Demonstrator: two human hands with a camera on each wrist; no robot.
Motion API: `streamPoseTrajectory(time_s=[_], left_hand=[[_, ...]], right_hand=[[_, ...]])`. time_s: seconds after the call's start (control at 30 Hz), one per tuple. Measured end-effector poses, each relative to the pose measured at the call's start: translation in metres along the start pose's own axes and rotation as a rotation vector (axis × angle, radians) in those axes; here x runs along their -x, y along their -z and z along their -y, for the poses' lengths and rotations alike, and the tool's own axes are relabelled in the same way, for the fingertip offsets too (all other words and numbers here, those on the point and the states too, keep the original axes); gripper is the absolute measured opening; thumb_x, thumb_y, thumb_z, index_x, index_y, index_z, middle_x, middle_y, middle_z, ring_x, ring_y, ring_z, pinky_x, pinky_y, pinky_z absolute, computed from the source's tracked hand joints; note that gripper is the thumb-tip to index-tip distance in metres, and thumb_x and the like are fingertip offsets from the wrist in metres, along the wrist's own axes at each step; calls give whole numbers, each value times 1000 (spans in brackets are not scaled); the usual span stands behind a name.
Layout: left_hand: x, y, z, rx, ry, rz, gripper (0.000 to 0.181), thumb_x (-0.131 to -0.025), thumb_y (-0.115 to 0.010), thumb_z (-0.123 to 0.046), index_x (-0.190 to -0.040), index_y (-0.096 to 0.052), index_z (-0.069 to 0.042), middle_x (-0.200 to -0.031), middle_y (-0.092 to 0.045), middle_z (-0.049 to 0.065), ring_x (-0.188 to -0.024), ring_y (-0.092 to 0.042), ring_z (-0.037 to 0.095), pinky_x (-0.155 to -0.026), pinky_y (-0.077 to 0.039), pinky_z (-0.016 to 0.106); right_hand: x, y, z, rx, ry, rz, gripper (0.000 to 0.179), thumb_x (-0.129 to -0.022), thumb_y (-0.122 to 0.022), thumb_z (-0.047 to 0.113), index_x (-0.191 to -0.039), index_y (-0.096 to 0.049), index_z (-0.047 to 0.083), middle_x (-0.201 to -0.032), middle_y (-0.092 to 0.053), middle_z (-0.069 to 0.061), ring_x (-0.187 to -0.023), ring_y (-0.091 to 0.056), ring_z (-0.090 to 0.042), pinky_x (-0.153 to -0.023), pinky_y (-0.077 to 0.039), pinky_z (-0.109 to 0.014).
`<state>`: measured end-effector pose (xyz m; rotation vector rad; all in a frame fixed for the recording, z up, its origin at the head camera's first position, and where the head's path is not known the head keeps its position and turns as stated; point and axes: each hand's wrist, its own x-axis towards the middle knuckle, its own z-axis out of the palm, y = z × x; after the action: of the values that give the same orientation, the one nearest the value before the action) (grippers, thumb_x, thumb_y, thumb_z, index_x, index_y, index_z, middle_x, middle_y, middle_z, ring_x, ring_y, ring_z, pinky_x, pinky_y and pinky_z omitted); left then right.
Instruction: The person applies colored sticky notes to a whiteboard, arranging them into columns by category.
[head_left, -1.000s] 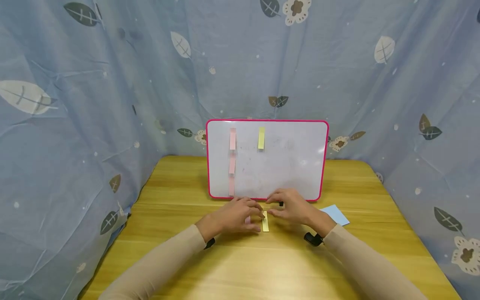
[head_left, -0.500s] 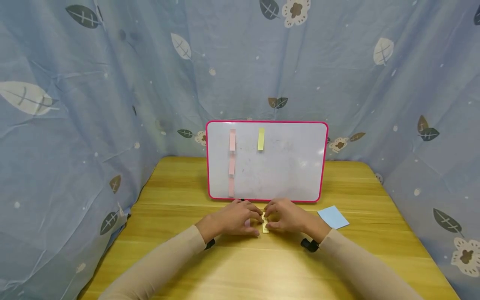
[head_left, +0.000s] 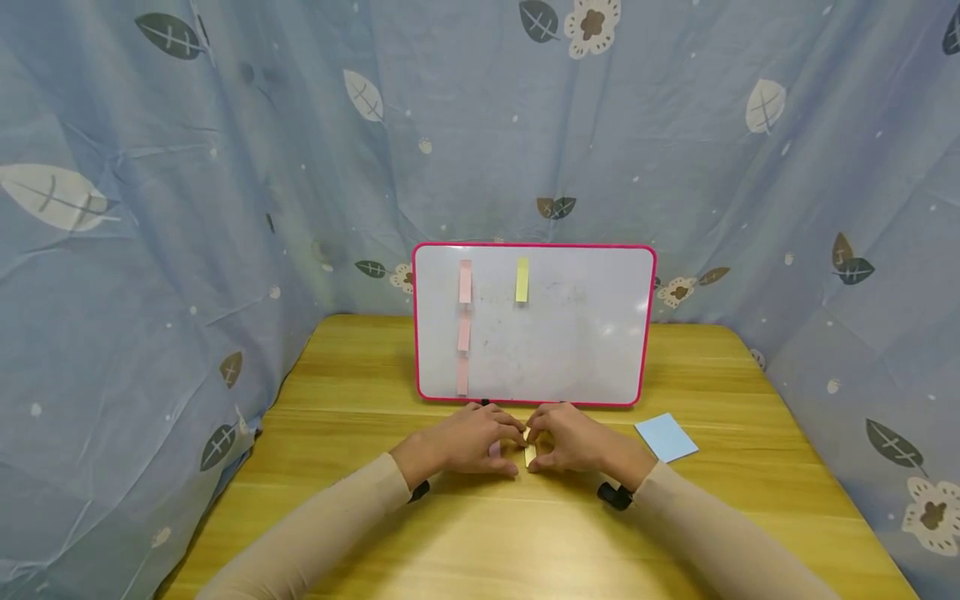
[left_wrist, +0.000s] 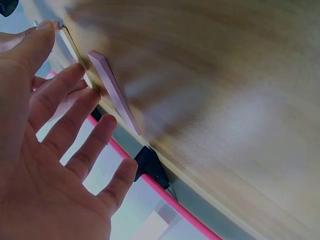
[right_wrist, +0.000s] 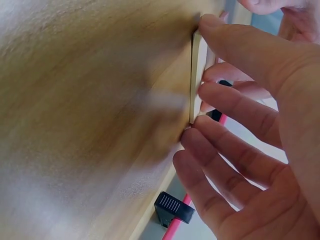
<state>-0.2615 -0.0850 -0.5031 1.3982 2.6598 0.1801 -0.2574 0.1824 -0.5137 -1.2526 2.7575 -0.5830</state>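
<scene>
A narrow pad of yellow sticky notes [head_left: 530,456] lies on the table between the two hands. My right hand [head_left: 581,443] holds it, thumb at the near end and fingertips towards the far end; in the right wrist view the pad's edge [right_wrist: 194,80] shows between them. From the other side, my left hand [head_left: 467,442] touches the yellow pad with its foremost fingertips, its thumb held apart and its other fingers loosely spread. A narrow pink pad [left_wrist: 114,92] lies under the left hand, mostly hidden from the head view.
Behind the hands stands a whiteboard [head_left: 585,350] with a pink frame and black feet [right_wrist: 172,207]. It bears a column of pink notes [head_left: 465,329] and one yellow note [head_left: 522,280]. A blue square pad [head_left: 667,437] lies to the right. Patterned curtains surround the table [head_left: 360,358].
My right hand has moved left and nearer, its fingers coming onto the yellow pad and its thumb reaching the near end. The left hand has barely moved.
</scene>
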Motion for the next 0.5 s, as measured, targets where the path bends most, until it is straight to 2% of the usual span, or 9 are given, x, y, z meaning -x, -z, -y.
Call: streamPoseTrajectory(time_s=[0.33,0.5], left_hand=[[1,-1,-1,17,3,-3,51,-110,-77,-59,-151,-79,-29,-163,-72,-6,-155,-63,23,-124,-54,56],[-2,-2,-2,27,22,-19,45,-111,-77,-56,-147,-81,-30,-161,-74,-7,-152,-64,22,-124,-54,55]], right_hand=[[1,-2,-1,5,24,-11,29,-95,-100,31,-112,-88,11,-125,-85,-7,-117,-81,-26,-102,-67,-40],[2,0,-2,-24,41,-31,17,-98,-94,21,-111,-89,11,-125,-88,-9,-114,-84,-25,-97,-68,-38]])
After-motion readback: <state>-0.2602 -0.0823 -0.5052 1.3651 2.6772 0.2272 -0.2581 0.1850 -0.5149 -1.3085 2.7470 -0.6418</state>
